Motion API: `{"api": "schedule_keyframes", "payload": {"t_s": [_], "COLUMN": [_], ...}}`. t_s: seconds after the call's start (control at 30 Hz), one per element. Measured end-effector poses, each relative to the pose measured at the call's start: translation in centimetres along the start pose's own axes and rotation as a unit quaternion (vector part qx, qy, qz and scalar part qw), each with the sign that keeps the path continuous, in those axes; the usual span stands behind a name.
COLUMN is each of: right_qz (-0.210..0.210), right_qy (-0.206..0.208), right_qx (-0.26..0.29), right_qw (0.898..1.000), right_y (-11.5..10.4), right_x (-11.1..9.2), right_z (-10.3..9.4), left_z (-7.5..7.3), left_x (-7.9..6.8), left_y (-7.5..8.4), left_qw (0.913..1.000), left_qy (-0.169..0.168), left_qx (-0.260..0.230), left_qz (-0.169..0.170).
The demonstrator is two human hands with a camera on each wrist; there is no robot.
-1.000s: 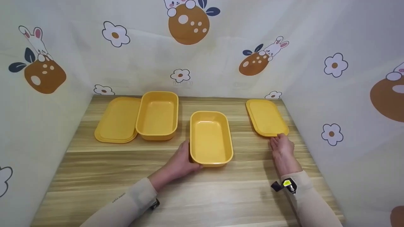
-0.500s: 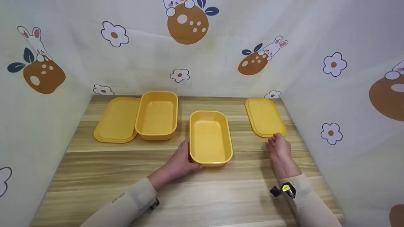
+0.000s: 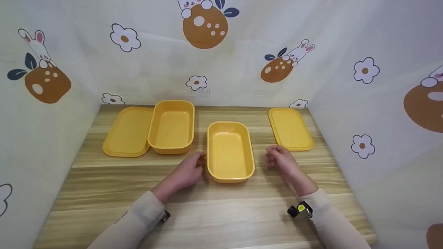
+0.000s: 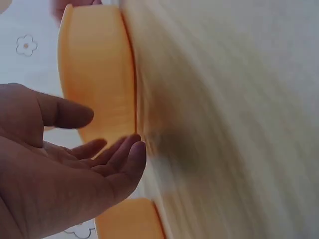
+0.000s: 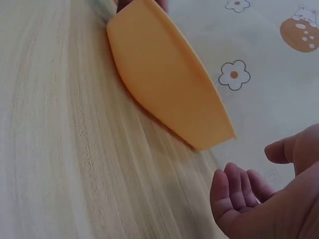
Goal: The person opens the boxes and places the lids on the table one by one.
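Note:
In the head view an uncovered yellow food container [image 3: 230, 154] stands upright on the wooden table between the two hands. Beside its left wall is the left hand [image 3: 188, 169], its fingers loosely bent and holding nothing. The left wrist view shows the thumb [image 4: 70, 113] apart from the other fingers, near the container's side [image 4: 97, 69]. To the container's right hovers the right hand [image 3: 283, 164], with a gap to the wall. Its fingers [image 5: 237, 191] are slightly bent with nothing between them. Behind that hand a yellow lid [image 3: 291, 129] lies flat.
A second yellow container [image 3: 172, 126] stands at the back left, overlapping the edge of another yellow lid [image 3: 128, 131] in the head view. The wooden table [image 3: 221, 218] is bounded by a printed cloth [image 3: 235, 69] at the back and sides.
The right hand has moved left, away from the right lid's near edge toward the middle container. My left hand has let go of that container and drawn slightly left.

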State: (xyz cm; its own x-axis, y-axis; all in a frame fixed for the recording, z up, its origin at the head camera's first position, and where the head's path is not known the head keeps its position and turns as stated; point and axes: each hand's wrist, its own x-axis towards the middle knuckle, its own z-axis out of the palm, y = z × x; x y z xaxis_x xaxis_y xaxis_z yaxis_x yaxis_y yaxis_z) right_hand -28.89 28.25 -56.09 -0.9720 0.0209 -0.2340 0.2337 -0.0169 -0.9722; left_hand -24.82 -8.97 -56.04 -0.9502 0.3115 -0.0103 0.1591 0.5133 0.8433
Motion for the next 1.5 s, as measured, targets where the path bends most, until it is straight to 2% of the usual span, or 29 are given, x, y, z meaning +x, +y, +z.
{"api": "schedule_keyframes", "payload": {"t_s": [0.13, 0.23, 0.5, 0.67, 0.93, 1.1, 1.27, 1.5], "right_qz": [-0.034, -0.046, -0.083, -0.058, -0.028, -0.006, 0.015, 0.017], "right_qy": [-0.014, -0.019, -0.052, -0.069, -0.103, -0.107, -0.108, -0.094], "right_qx": [-0.065, -0.100, -0.116, -0.099, -0.053, -0.030, -0.011, -0.005], "right_qw": [0.997, 0.994, 0.988, 0.991, 0.993, 0.994, 0.994, 0.995], "right_y": [0.0, -0.1, 0.1, 0.3, 0.3, 0.0, -0.1, 0.0], "right_x": [0.4, 0.8, 2.0, 2.3, 2.5, 2.5, 2.6, 2.3], "right_z": [1.5, 2.2, 3.6, 4.0, 4.4, 4.5, 4.5, 4.8], "left_z": [-0.5, -0.6, 0.2, 0.8, 1.3, 1.4, 1.5, 1.5], "left_x": [0.6, 1.4, 3.3, 4.3, 4.9, 5.0, 5.1, 4.9], "left_y": [-0.1, -0.1, -0.2, -0.1, -0.5, -0.6, -0.5, -0.1], "left_qw": [0.9978, 0.9935, 0.9790, 0.9761, 0.9767, 0.9773, 0.9750, 0.9754], "left_qy": [0.051, 0.072, 0.108, 0.123, 0.120, 0.126, 0.121, 0.122], "left_qx": [-0.039, -0.079, -0.160, -0.169, -0.172, -0.166, -0.181, -0.179], "left_qz": [-0.018, -0.040, -0.066, -0.059, -0.047, -0.038, -0.044, -0.044]}}
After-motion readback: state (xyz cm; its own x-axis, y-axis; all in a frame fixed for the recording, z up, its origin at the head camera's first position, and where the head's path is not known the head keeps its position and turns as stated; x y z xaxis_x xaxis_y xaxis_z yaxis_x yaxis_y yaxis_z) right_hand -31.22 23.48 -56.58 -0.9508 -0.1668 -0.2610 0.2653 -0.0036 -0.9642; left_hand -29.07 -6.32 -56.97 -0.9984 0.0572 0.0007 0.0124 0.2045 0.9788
